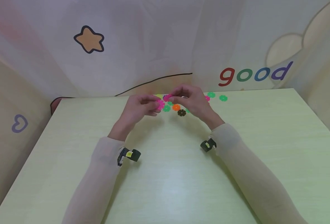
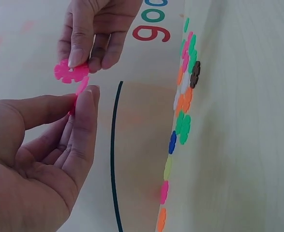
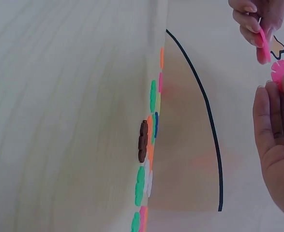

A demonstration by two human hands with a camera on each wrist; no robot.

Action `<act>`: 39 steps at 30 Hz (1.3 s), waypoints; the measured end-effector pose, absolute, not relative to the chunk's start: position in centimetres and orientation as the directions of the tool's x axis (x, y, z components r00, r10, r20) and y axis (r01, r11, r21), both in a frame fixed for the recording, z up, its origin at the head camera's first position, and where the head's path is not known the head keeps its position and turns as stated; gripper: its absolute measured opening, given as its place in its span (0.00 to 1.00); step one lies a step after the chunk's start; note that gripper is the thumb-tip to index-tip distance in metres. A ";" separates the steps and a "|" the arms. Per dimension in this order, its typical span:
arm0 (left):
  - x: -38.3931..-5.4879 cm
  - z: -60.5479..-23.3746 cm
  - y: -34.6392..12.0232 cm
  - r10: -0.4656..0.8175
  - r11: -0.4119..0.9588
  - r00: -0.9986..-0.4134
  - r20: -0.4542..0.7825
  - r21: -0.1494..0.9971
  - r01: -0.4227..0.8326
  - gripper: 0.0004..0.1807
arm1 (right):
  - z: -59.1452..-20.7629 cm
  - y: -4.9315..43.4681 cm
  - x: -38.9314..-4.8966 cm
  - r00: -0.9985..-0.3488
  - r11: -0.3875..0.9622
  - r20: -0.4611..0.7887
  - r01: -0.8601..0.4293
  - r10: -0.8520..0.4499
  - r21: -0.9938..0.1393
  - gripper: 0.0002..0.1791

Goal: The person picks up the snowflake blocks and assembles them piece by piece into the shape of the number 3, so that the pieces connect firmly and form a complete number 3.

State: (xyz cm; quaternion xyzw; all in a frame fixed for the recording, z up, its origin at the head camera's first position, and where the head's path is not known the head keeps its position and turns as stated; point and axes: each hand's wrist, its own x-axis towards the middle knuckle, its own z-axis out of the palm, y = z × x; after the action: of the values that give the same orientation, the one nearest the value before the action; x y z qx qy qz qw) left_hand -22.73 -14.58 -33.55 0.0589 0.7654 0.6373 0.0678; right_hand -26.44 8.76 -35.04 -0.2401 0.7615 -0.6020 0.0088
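Observation:
My left hand (image 1: 137, 109) pinches a pink notched snowflake disc (image 1: 161, 105) between thumb and fingers, above the far edge of the table. Facing it, my right hand (image 1: 191, 101) pinches a second pink snowflake disc (image 3: 283, 71). In the right wrist view a small gap shows between the two discs, and the left one (image 3: 263, 45) is seen nearly edge-on. The left wrist view has the right hand's disc (image 2: 71, 71) broad side on, just above the left hand's disc (image 2: 82, 86). Both discs are held off the table.
Loose snowflake discs lie along the table's far edge: a brown one (image 1: 181, 112), an orange one (image 1: 176, 107), several green ones (image 1: 223, 98), plus white, blue and yellow ones. Behind the table (image 1: 165, 174) hangs a printed curtain (image 1: 165, 40). Each wrist carries a small black camera (image 1: 135, 155).

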 end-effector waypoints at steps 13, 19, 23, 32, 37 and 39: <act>-22.3 -33.1 -14.6 0.157 0.151 -0.985 -0.068 0.988 -0.044 0.15 | -35.3 8.6 -26.1 -0.875 0.128 0.305 -0.375 -0.376 -0.918 0.08; -22.3 -33.2 -14.6 0.170 0.107 -0.983 -0.073 0.993 -0.056 0.15 | -35.2 8.4 -25.9 -0.865 0.119 0.335 -0.403 -0.374 -0.908 0.08; -22.2 -33.3 -14.6 0.169 0.109 -0.983 -0.077 0.992 -0.059 0.15 | -35.4 8.3 -25.8 -0.861 0.131 0.355 -0.425 -0.364 -0.896 0.06; -22.0 -33.0 -14.8 0.163 0.115 -0.984 -0.075 0.992 -0.057 0.15 | -35.4 7.6 -25.4 -0.853 0.124 0.377 -0.444 -0.362 -0.887 0.04; -21.9 -32.8 -14.8 0.161 0.100 -0.983 -0.085 0.993 -0.069 0.15 | -35.2 7.6 -25.3 -0.859 0.114 0.371 -0.433 -0.352 -0.894 0.05; -21.9 -32.8 -14.8 0.164 0.092 -0.982 -0.089 0.993 -0.074 0.14 | -35.1 7.6 -25.2 -0.865 0.117 0.358 -0.420 -0.351 -0.900 0.05</act>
State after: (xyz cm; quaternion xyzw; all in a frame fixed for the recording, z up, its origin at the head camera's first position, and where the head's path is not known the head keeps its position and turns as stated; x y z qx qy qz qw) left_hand -21.94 -14.84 -32.83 0.0308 0.7338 0.6729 0.0886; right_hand -25.20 7.60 -35.09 -0.2582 0.7467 -0.6124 -0.0280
